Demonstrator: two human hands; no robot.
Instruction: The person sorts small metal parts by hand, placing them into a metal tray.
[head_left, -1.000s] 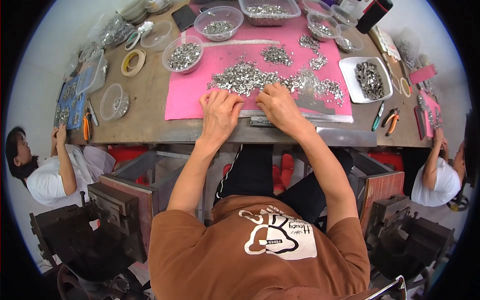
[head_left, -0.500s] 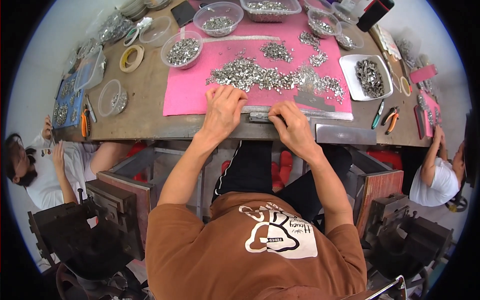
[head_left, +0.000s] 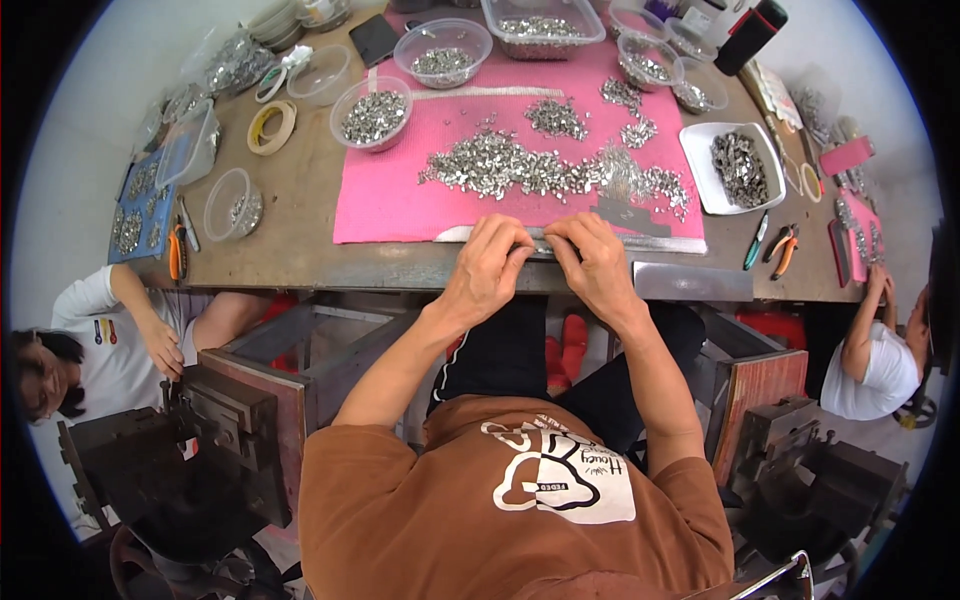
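Note:
At the bench's front edge, my right hand (head_left: 594, 264) is closed with bent fingers on a short grey metal bar (head_left: 542, 246). Only a small stretch of the bar shows between the hands. My left hand (head_left: 488, 262) is closed at the bar's left part, thumb and fingertips pinched together; whatever lies between them is hidden. Just beyond the hands spreads a long heap of small shiny metal pieces (head_left: 510, 166) on a pink mat (head_left: 390, 205). A flat dark grey plate (head_left: 630, 217) lies on the mat beyond my right hand.
A steel plate (head_left: 692, 281) lies at the front edge, right of my hands. Beyond it are a white tray (head_left: 702, 172) of metal pieces and orange-handled pliers (head_left: 785, 252). Several clear tubs, one a round tub (head_left: 372, 142), stand behind. One person sits on each side.
My left hand has come from the near edge of the heap down to the metal bar, beside my right hand. The person at left has lowered an arm.

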